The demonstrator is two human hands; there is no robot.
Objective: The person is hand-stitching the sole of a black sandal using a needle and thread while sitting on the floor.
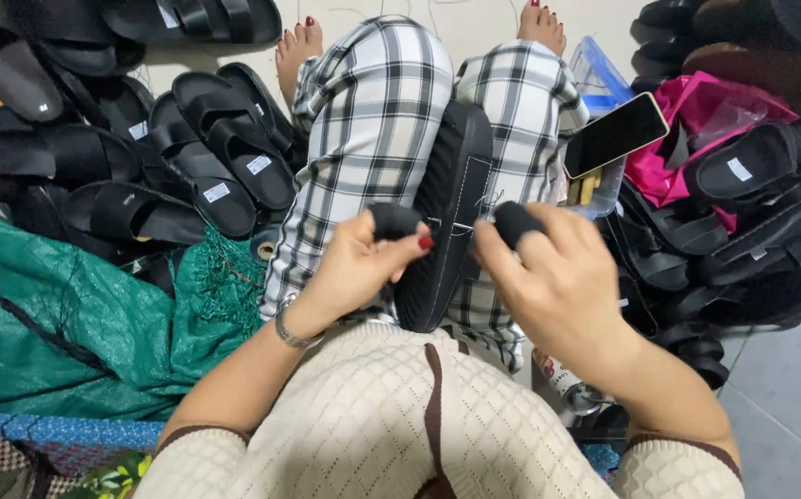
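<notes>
Stitching a black sandal [447,212], sole edge up, wedged between the knees. Step in hand looks like hand-sewing the seam along the sole rim; white thread [461,225] runs taut between both hands

Left hand [359,263] pinched closed on the thread, index finger capped in black. Right hand [558,277] likewise closed, capped finger raised

Sandal lies between the hands, touching both. Next move likely calls for an even pull, thread kept taut
</notes>
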